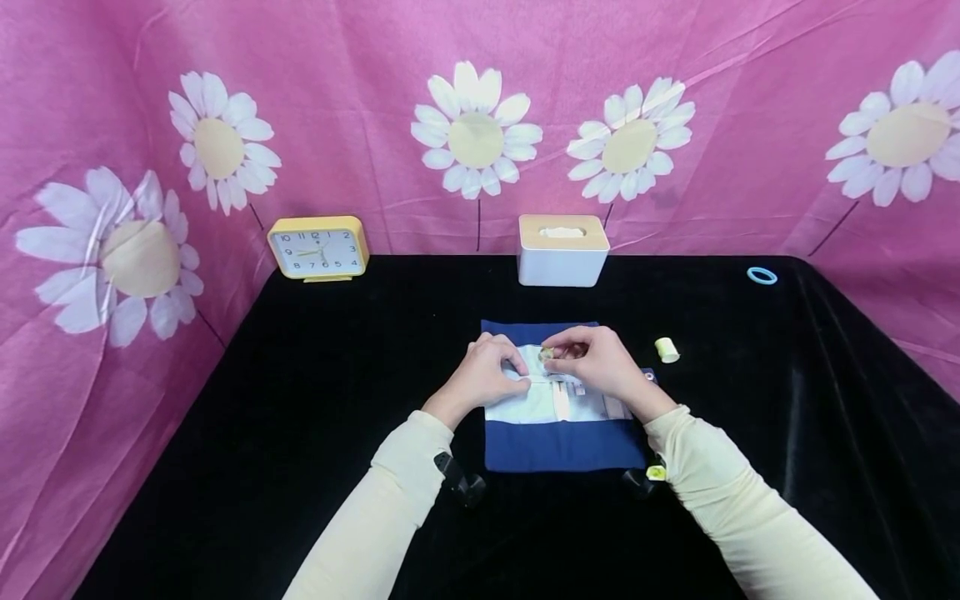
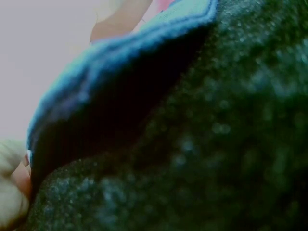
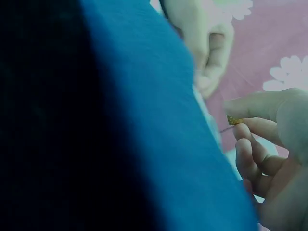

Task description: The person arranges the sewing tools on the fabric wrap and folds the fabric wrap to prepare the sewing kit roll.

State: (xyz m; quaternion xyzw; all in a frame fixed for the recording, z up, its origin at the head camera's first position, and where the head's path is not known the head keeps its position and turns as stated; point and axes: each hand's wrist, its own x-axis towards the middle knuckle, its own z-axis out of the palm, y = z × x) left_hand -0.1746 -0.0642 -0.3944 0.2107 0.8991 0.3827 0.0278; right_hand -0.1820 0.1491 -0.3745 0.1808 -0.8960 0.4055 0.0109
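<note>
A navy fabric roll (image 1: 566, 446) with a pale blue, pocketed middle lies spread on the black cloth. At its left side, my left hand (image 1: 487, 373) grips the fabric between thumb and fingers; its fingertips show at the fabric's edge in the left wrist view. Over the pale section, my right hand (image 1: 596, 358) pinches a small gold-coloured piece (image 3: 233, 120) with a thin dark stem. That stem points toward the fabric in the right wrist view. Exactly what the piece is cannot be made out. Part of the pocket area is hidden beneath the right hand.
A small pale yellow cylinder (image 1: 667, 350) lies right of the fabric. Another small yellow item (image 1: 656, 473) is beside the right wrist. Farther back are a yellow clock (image 1: 318, 248), a white tissue box (image 1: 562, 262) with a wooden-looking lid, and a blue ring (image 1: 762, 276).
</note>
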